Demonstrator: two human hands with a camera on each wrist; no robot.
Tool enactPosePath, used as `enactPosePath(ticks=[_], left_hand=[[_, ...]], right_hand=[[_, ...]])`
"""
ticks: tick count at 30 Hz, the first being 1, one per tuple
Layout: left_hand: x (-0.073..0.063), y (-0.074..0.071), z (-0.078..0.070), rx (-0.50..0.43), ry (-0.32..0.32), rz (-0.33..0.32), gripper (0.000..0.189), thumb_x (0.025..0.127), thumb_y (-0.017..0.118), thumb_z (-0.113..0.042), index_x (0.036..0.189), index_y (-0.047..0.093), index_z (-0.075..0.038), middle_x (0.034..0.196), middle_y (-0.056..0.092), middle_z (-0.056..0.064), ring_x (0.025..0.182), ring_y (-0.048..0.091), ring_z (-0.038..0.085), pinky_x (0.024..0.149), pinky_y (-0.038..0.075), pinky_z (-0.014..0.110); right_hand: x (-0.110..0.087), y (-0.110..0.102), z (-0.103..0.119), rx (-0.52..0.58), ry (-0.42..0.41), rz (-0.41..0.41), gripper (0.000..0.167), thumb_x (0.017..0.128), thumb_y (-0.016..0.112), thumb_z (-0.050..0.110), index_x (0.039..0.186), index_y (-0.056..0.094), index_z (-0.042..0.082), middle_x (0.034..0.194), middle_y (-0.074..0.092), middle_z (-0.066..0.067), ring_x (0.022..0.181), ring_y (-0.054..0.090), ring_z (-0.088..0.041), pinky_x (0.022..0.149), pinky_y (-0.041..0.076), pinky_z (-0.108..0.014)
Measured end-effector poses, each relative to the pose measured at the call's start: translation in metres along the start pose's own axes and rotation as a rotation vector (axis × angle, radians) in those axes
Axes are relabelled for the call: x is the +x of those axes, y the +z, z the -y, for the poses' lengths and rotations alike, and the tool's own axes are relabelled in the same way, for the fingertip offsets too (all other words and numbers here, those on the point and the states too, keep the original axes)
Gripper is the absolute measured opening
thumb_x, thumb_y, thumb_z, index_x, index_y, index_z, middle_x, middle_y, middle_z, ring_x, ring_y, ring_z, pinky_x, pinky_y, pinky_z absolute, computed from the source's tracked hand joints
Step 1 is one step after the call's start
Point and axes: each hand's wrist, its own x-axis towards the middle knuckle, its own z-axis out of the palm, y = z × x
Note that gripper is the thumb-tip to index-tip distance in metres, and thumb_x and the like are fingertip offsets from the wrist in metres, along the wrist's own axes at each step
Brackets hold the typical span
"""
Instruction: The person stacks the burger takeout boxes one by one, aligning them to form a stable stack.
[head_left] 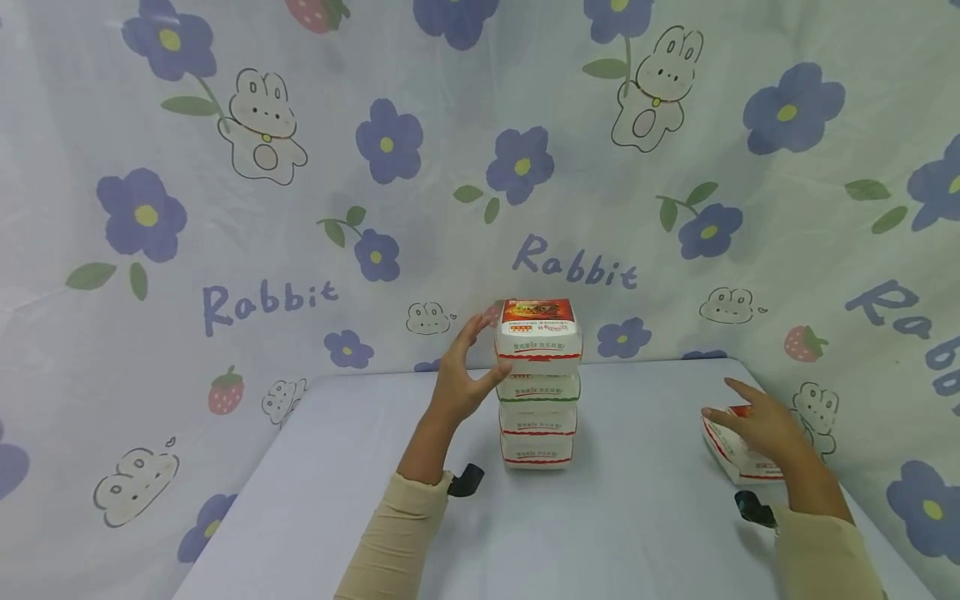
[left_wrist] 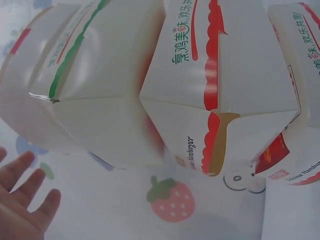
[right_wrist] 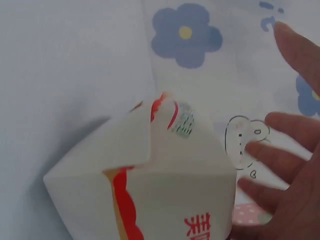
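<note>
Several hamburger boxes stand one on another in a stack (head_left: 538, 417), with a white box with a red printed lid (head_left: 538, 342) on top. My left hand (head_left: 463, 379) is beside the upper left of the stack, its thumb overlapping the top box's lower corner in the head view. The left wrist view has the left fingers (left_wrist: 37, 200) spread, with a gap to the boxes (left_wrist: 110, 65). Over at the right, another hamburger box (head_left: 738, 454) lies on the table, partly hidden by my right hand (head_left: 765, 421). The right fingers (right_wrist: 280, 160) are spread beside this box (right_wrist: 170, 200).
Both boxes and stack rest on a white-covered table (head_left: 637, 517). Behind and around it hangs a curtain (head_left: 450, 208) printed with flowers, rabbits and strawberries, close behind the stack. Dark wrist cameras (head_left: 467, 481) sit at both cuffs.
</note>
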Motion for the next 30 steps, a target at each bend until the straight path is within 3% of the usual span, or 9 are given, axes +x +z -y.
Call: enactPosePath(ticks=[6, 11, 16, 20, 23, 27, 30], left_hand=[[0.002, 0.0, 0.0, -0.016, 0.028, 0.007, 0.087, 0.085, 0.069, -0.05, 0.152, 0.031, -0.009, 0.149, 0.043, 0.01, 0.14, 0.031, 0.017, 0.11, 0.032, 0.045], [0.002, 0.0, -0.001, -0.012, 0.036, 0.007, 0.087, 0.085, 0.067, -0.055, 0.153, 0.031, -0.014, 0.149, 0.043, 0.007, 0.14, 0.031, 0.017, 0.11, 0.032, 0.043], [0.002, -0.001, -0.003, -0.004, 0.02, 0.007, 0.086, 0.085, 0.066, -0.058, 0.153, 0.03, -0.02, 0.149, 0.043, 0.0, 0.14, 0.032, 0.014, 0.11, 0.032, 0.042], [0.002, -0.001, -0.004, -0.02, 0.017, 0.009, 0.084, 0.084, 0.075, -0.036, 0.152, 0.031, -0.017, 0.149, 0.043, 0.001, 0.14, 0.031, 0.017, 0.111, 0.031, 0.043], [0.002, -0.001, -0.005, -0.027, 0.019, 0.01, 0.084, 0.082, 0.077, -0.025, 0.152, 0.031, -0.019, 0.149, 0.043, -0.001, 0.14, 0.032, 0.018, 0.11, 0.031, 0.044], [0.001, 0.0, -0.004, -0.012, 0.008, 0.011, 0.082, 0.085, 0.072, -0.044, 0.152, 0.032, -0.019, 0.149, 0.043, -0.003, 0.14, 0.031, 0.015, 0.11, 0.032, 0.044], [0.0, 0.0, -0.003, 0.0, -0.007, 0.008, 0.086, 0.085, 0.068, -0.054, 0.152, 0.031, -0.014, 0.149, 0.043, 0.001, 0.14, 0.03, 0.014, 0.11, 0.032, 0.043]], right_hand=[[0.002, 0.005, -0.008, -0.114, 0.028, 0.007, 0.117, 0.08, 0.057, 0.074, 0.148, 0.017, -0.012, 0.145, 0.012, -0.045, 0.129, 0.014, -0.064, 0.098, 0.018, -0.076], [0.003, 0.006, -0.008, -0.148, 0.043, 0.006, 0.113, 0.081, 0.062, 0.068, 0.146, 0.019, -0.014, 0.143, 0.012, -0.046, 0.127, 0.014, -0.066, 0.097, 0.017, -0.077], [0.008, 0.013, -0.007, -0.072, -0.012, 0.035, 0.11, 0.078, 0.072, 0.059, 0.149, 0.021, -0.008, 0.147, 0.012, -0.042, 0.13, 0.013, -0.063, 0.099, 0.016, -0.076], [0.011, 0.021, -0.003, 0.018, -0.051, 0.081, 0.112, 0.073, 0.079, 0.054, 0.153, 0.02, 0.003, 0.15, 0.015, -0.037, 0.131, 0.017, -0.062, 0.097, 0.02, -0.077], [0.01, 0.024, 0.0, 0.054, -0.062, 0.112, 0.113, 0.069, 0.083, 0.049, 0.154, 0.021, 0.008, 0.152, 0.015, -0.035, 0.134, 0.013, -0.06, 0.095, 0.016, -0.079], [0.008, 0.022, 0.0, -0.013, -0.081, 0.12, 0.11, 0.066, 0.084, 0.049, 0.15, 0.031, 0.002, 0.15, 0.014, -0.037, 0.134, 0.003, -0.061, 0.094, 0.006, -0.081], [0.008, 0.021, -0.001, -0.103, -0.07, 0.11, 0.109, 0.066, 0.082, 0.056, 0.146, 0.036, -0.002, 0.146, 0.016, -0.041, 0.13, 0.007, -0.065, 0.094, 0.01, -0.081]])
